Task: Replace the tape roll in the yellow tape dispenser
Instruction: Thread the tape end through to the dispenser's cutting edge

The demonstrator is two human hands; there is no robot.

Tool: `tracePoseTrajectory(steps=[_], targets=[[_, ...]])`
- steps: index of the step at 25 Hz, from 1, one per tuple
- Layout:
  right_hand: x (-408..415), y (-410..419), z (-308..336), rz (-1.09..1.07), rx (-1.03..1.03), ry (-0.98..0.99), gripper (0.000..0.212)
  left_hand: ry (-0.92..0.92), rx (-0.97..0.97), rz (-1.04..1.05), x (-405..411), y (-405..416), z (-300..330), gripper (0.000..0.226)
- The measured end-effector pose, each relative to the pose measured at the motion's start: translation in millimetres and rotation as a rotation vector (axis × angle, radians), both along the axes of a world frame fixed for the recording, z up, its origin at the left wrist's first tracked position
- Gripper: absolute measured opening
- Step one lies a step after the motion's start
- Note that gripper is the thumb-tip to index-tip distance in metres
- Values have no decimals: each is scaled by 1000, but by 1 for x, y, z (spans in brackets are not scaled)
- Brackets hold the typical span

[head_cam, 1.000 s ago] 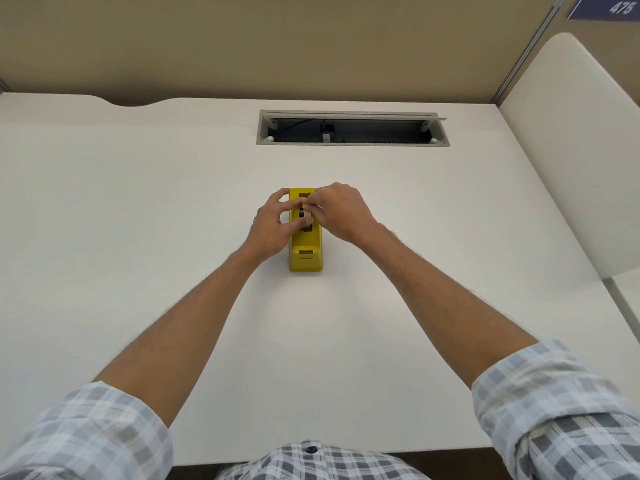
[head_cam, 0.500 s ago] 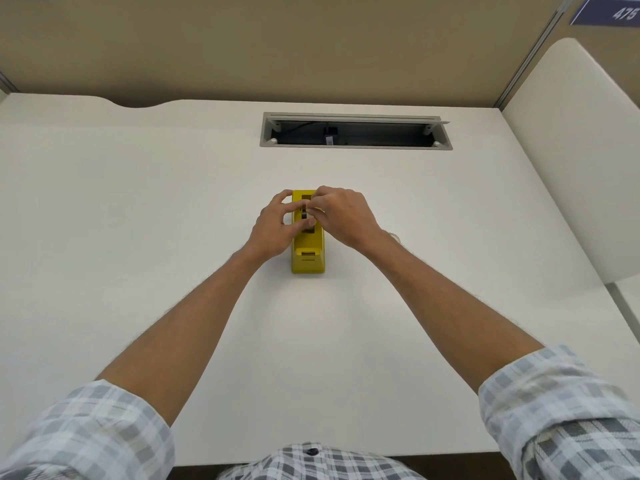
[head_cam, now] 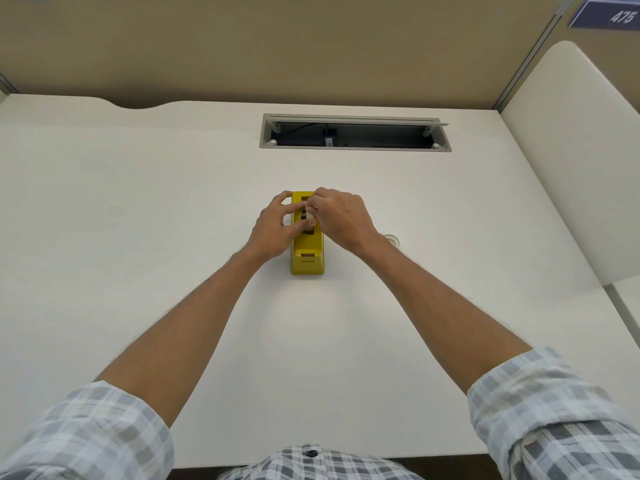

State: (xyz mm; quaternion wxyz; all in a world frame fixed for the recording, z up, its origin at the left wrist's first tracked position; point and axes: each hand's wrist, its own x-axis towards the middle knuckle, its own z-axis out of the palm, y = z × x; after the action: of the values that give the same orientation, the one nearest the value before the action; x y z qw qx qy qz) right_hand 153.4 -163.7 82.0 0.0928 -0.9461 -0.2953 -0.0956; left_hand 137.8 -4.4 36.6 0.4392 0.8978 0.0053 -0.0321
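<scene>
The yellow tape dispenser (head_cam: 307, 258) stands upright in the middle of the white desk (head_cam: 138, 237), its cutter end toward me. In its top slot sits a dark tape roll (head_cam: 304, 216), mostly hidden by fingers. My left hand (head_cam: 275, 230) reaches in from the left, thumb and fingers pinching the roll. My right hand (head_cam: 341, 216) comes from the right with curled fingers that grip the same roll from the other side. A clear tape roll (head_cam: 392, 240) lies flat on the desk just behind my right wrist, partly hidden.
An open cable tray (head_cam: 355, 133) is set into the desk's far side, with a dark plug inside. A tan partition wall stands behind the desk. A white side panel (head_cam: 571, 168) rises at the right.
Both hands stay at the dispenser's slot; the fingers have shifted slightly on the roll. The dispenser has not moved.
</scene>
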Motion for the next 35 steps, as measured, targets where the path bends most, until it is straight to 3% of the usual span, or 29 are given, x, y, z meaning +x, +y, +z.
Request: tracePoseTrajectory(steps=[35], targets=[[9, 2, 7, 6, -25, 122, 21, 10, -11, -2, 2, 2, -1, 52]])
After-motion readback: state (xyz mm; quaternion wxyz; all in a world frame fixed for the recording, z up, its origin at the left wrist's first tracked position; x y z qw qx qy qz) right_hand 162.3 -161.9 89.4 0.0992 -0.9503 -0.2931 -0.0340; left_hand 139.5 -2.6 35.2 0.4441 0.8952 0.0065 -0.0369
